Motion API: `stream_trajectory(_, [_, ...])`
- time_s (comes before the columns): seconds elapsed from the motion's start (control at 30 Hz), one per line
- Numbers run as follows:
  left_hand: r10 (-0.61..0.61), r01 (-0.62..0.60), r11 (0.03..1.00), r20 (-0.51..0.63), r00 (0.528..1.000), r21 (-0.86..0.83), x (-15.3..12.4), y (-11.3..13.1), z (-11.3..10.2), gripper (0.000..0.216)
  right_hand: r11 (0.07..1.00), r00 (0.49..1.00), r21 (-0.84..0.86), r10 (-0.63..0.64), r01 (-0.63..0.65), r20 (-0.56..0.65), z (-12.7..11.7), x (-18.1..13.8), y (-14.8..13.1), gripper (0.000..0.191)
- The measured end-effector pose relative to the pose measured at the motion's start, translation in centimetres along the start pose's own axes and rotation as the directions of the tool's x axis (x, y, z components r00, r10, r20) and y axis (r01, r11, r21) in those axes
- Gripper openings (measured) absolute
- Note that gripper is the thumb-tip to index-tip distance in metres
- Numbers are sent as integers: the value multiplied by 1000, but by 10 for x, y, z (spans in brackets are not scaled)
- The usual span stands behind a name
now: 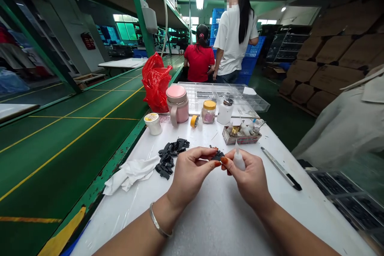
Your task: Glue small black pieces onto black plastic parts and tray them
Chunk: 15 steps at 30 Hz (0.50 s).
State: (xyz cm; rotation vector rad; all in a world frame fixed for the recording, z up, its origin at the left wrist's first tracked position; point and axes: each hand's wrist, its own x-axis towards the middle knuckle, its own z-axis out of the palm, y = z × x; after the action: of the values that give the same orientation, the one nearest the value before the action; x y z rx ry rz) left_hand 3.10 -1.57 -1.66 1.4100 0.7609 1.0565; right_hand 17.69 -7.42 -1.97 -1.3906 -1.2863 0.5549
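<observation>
Left hand [188,171] pinches a small black piece [218,155], and the right hand [253,174] has its fingertips at the piece's other side. Tucked in the right hand is a little white bottle [239,161], pointy end up. Just past the left hand lies a pile of black pieces [166,160]; right of the right hand, a thin knife-like tool [280,167] rests on the counter [210,216].

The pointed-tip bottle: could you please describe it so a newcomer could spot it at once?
On the white worktable, find the person's right hand. The whitish pointed-tip bottle is held there, nozzle up, in front of the small box. Unlike the capped white bottle farther back, it tapers to a thin tip.
</observation>
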Motion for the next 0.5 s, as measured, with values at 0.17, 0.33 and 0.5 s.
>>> stream_trajectory(0.17, [-16, 16, 998, 4, 1000, -54, 0, 3, 1, 21, 1000, 1000, 22, 12, -12, -3, 2, -3, 0, 20])
stream_trajectory(0.33, [0, 1, 997, 7, 1000, -72, 0, 4, 1, 21, 1000, 1000, 28, 12, -12, -6, 3, -4, 0, 21])
stream_trajectory(0.5, [50, -50, 997, 0, 999, 53, 5, -1, -3, 21, 999, 999, -11, 31, -30, 19, 1, 5, -1, 23])
